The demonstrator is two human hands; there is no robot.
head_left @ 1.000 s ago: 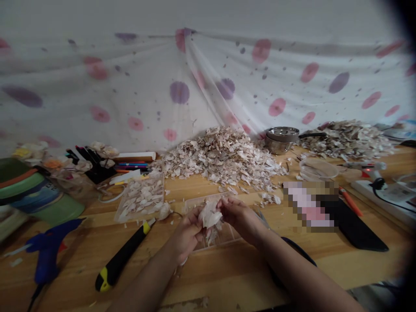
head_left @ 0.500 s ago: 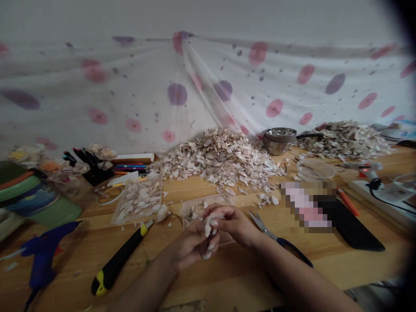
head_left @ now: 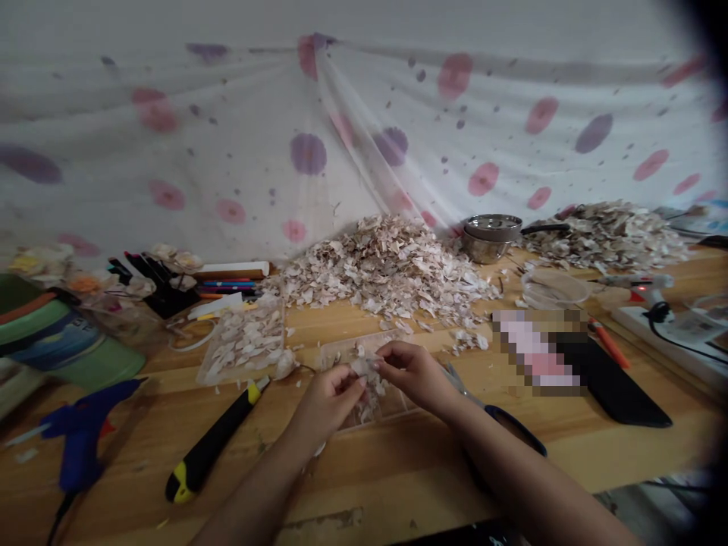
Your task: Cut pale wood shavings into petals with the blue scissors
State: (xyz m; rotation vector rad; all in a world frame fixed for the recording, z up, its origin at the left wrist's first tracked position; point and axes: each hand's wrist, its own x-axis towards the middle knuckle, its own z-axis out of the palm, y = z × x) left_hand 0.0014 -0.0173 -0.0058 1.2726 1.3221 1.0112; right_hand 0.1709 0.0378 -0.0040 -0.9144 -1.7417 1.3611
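Between the fingertips of both hands is a thin pale flake (head_left: 362, 365), like a petal or a bit of shell. My left hand (head_left: 327, 402) is closed in a pinch at its lower left edge. From the right, my right hand (head_left: 418, 375) pinches it between thumb and forefinger. Both hands are over a clear divided plastic box (head_left: 398, 413) with some pale flakes inside. Just right of the right wrist lie scissors (head_left: 515, 431) with dark handles, partly covered by the forearm.
A large heap of pale flakes (head_left: 392, 265) rises at the back, with metal bowls (head_left: 490, 241) beside it. A flake-filled tray (head_left: 244, 341), a yellow-black utility knife (head_left: 216, 440) and a blue glue gun (head_left: 85, 432) lie left. A black phone-like slab (head_left: 626, 387) lies right.
My hands have drawn slightly apart and opened up from their bunched grip, the left moving a little left. The flake is now held higher over the box. The view has tilted slightly.
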